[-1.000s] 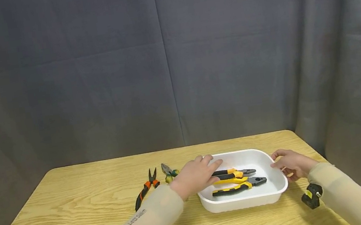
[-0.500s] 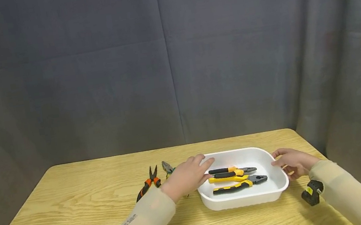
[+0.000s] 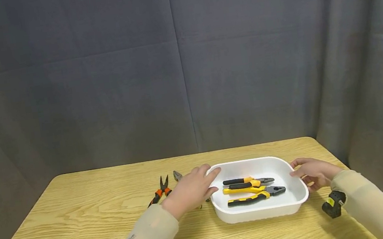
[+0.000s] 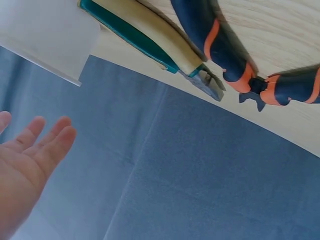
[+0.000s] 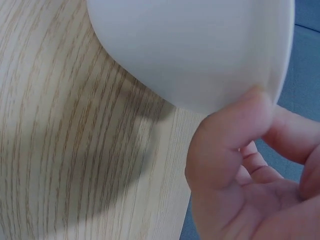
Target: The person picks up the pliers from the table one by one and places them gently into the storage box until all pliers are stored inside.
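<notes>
A white plastic tray (image 3: 260, 214) holds two pairs of yellow-and-black pliers, the front pair (image 3: 276, 190) and the back pair (image 3: 265, 180), both with noses to the right. My right hand (image 3: 314, 172) pinches the tray's right rim; thumb and finger meet on the edge in the right wrist view. At the left rim is my left hand (image 3: 189, 191), fingers loosely spread and nothing in them. Partly behind it on the table lie long-nose pliers (image 3: 165, 190) with orange-and-black handles and combination pliers (image 4: 155, 35) with green-and-yellow handles.
The wooden table (image 3: 91, 215) runs back to a dark grey curtain (image 3: 99, 87). A small black camera (image 3: 333, 204) sits on the right wrist. Another curtain fold (image 3: 374, 110) stands close along the table's right side.
My left hand has drawn back leftward from over the pliers' handles to the tray's left rim, uncovering the handles. My right hand keeps its place on the right rim.
</notes>
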{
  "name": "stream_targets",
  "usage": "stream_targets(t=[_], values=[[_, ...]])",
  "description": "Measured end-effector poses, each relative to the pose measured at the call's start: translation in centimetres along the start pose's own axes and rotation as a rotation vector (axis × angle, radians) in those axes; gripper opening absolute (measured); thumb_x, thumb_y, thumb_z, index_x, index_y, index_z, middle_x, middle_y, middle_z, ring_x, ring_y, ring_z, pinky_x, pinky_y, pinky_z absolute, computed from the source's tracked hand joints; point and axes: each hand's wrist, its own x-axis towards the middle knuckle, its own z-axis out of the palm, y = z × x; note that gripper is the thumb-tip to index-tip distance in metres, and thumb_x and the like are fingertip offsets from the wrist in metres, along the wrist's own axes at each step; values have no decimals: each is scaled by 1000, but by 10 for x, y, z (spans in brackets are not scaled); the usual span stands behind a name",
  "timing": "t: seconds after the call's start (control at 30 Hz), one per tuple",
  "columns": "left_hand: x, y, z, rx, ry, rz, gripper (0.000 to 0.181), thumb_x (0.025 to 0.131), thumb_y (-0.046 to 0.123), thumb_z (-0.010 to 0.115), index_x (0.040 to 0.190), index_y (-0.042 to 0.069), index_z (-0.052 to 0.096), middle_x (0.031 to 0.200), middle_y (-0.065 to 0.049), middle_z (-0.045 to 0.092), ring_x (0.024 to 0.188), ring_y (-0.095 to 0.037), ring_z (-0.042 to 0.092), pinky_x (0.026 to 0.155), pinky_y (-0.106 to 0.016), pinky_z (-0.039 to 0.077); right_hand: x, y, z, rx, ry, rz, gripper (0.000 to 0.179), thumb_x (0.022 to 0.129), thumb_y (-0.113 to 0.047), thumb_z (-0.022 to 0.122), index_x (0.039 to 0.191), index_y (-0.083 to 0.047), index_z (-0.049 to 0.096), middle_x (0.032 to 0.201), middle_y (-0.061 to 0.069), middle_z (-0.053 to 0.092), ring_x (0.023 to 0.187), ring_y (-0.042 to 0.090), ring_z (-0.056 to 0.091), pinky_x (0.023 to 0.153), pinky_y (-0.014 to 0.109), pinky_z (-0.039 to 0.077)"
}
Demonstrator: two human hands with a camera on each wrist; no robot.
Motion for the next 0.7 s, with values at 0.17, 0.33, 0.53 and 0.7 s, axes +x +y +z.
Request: stream_targets(t=[0.17, 0.33, 0.53, 0.7], values=[[-6, -3, 2, 10, 17, -5, 55, 100, 39, 53, 147, 13, 41, 135, -13, 48, 112, -27, 57, 86, -36, 52, 0, 0, 0, 1, 2, 3, 27, 97, -6, 52, 119, 2, 40, 88, 8, 55, 71, 19, 54, 59, 29, 47], [-17, -8, 5, -37, 67, -24, 56, 99, 37, 57, 146, 10, 42, 134, -15, 49, 112, -30, 57, 89, -39, 51, -1, -1, 1, 4, 4, 1, 26, 97, -6, 52, 118, 2, 40, 88, 7, 55, 71, 19, 54, 60, 29, 46], [-29, -13, 10, -43, 94, -51, 56, 98, 38, 57, 145, 11, 42, 134, -17, 49, 114, -32, 56, 86, -40, 53, -1, 0, 1, 4, 5, -4, 26, 97, -6, 52, 118, 2, 40, 89, 7, 57, 71, 19, 56, 60, 29, 47], [-37, -16, 13, -37, 143, -39, 54, 97, 36, 59, 142, 9, 44, 131, -20, 50, 107, -34, 59, 79, -39, 54, 0, 0, 0, -1, 7, -7, 26, 97, -7, 52, 119, 2, 40, 90, 8, 58, 72, 19, 56, 60, 29, 48]])
